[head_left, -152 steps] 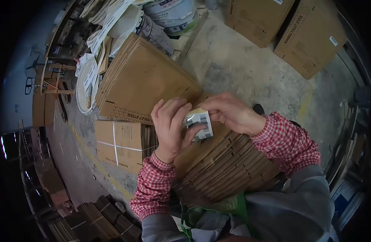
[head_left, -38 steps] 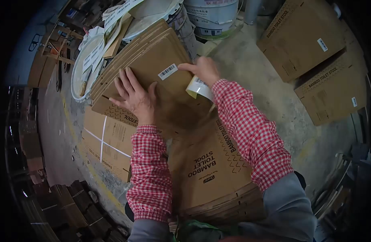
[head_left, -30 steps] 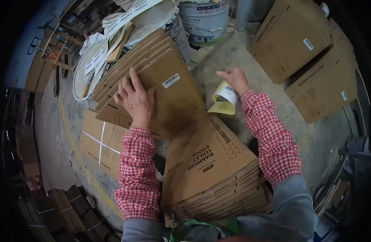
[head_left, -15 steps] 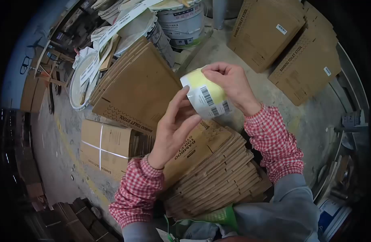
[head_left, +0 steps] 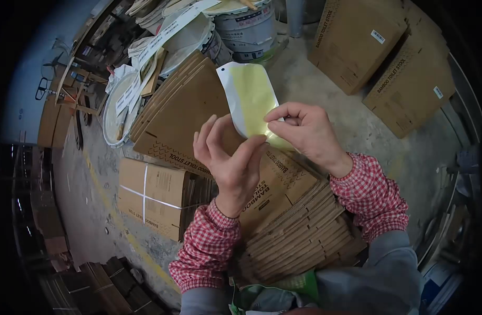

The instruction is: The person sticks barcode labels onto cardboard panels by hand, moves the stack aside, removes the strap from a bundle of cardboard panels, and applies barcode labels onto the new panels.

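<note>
A strip of white barcode labels (head_left: pixel 242 89) with a yellowish face hangs between my hands, its far end curling up and away. My right hand (head_left: pixel 309 131) pinches the strip's right edge between thumb and fingers. Close by, my left hand (head_left: pixel 233 163) has its thumb and index finger brought together at the strip's lower part. The other left fingers are bent and spread off to the side. Whether a single label sits in the left fingertips is too small to tell. Below lies a stack of flattened cardboard cartons (head_left: pixel 298 231) printed "BAMBOO TOILET STOOL".
More flat cartons (head_left: pixel 183 100) lean against paint buckets (head_left: pixel 246 31) at the back. A strapped carton bundle (head_left: pixel 152 191) stands at the left. Two carton stacks (head_left: pixel 356 42) with barcode labels rest at the right. Long label strips (head_left: pixel 162 39) drape over the buckets.
The strip has turned from its barcode side to its yellowish side and now extends upward. The left fingers have drawn in toward the right fingertips. The view has shifted slightly.
</note>
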The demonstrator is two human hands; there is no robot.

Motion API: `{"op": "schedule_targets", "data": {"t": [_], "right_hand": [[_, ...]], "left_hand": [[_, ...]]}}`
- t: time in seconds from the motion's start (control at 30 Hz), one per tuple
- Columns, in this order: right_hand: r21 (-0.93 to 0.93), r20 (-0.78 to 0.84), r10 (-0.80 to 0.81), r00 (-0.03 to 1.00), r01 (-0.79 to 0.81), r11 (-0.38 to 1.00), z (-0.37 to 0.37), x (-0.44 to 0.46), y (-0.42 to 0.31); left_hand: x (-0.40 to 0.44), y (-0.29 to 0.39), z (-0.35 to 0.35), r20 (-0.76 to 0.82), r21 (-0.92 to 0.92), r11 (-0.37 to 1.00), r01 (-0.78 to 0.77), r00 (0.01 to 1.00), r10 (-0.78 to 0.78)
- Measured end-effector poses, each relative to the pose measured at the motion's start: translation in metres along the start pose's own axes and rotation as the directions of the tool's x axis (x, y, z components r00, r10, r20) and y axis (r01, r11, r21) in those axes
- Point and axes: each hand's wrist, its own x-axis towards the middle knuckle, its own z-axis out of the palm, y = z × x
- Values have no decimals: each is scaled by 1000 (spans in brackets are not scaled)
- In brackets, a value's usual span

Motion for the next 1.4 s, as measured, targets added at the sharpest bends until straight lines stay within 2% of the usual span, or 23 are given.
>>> {"op": "schedule_targets", "data": {"t": [0.03, 0.1, 0.23, 0.3, 0.37, 0.43, 0.6, 0.67, 0.7, 0.77, 0.8, 0.83, 0.9, 0.93, 1.0, 1.03, 1.13, 1.2, 1.4], "right_hand": [[-12, -15, -19, 1000, 19, 1000, 0, 0, 1], [-27, -32, -39, 999, 38, 999, 1, 1, 2], [-30, 20, 2, 1000, -2, 1000, 1, 0, 3], [-51, 31, 15, 999, -13, 999, 3, 0, 1], [-47, 16, -30, 999, 30, 998, 7, -4, -2], [-54, 37, -64, 997, 66, 996, 8, -6, 0], [-39, 39, -104, 994, 106, 994, 9, -9, 3], [-246, 75, -149, 986, 163, 956, 9, -12, -4], [-150, 55, -178, 982, 185, 971, 12, -10, 1], [-104, 32, -159, 987, 162, 981, 17, -8, 1], [-55, 14, -141, 990, 142, 988, 18, -7, 1], [-41, 37, -72, 997, 74, 996, 16, -7, 0], [-45, 31, -69, 997, 70, 997, 15, -6, 1], [-51, 37, -64, 997, 66, 997, 15, -4, 2], [-105, 34, -106, 994, 109, 989, 14, 0, 8], [-99, 33, -105, 994, 108, 989, 15, 2, 11], [-95, 39, -73, 997, 76, 993, 13, 3, 9], [-166, 20, -110, 994, 112, 980, 14, 4, 12], [-173, 26, -84, 996, 88, 981, 13, 7, 10]], "left_hand": [[0, 2, -2, 3, -4, 1000, 1, 1000, -1], [0, 5, -5, -10, 71, 991, -111, 994, 112], [-10, -3, 3, -37, -1, 993, -121, 992, 121], [-10, -4, 4, -56, -209, 978, -2, 998, -10], [-6, -4, -3, -30, -208, 977, 55, 998, -62], [-4, -7, -9, 83, -104, 995, 1, 997, 7], [-1, -5, -11, 100, -194, 981, -11, 994, 31], [-2, -6, -11, 121, -233, 972, 2, 992, 27], [-5, -6, -10, 101, -185, 980, -72, 991, 92], [-8, -7, -8, 55, -135, 973, -189, 979, 198], [-11, -7, -7, 56, -136, 972, -192, 978, 201], [-15, -7, -6, 5, -162, 976, -145, 989, 148], [-12, -2, -6, -54, -189, 981, -37, 998, 27], [-11, -3, -8, -49, -187, 982, -37, 998, 28], [-8, -6, -12, 97, -27, 995, -98, 990, 100], [-7, -4, -13, 76, 4, 992, -123, 990, 122], [-13, -9, -7, -6, -59, 989, -137, 991, 136], [-15, -11, -7, 14, -69, 992, -109, 994, 110], [-22, -16, -3, 0, -175, 974, -146, 989, 149]]}}
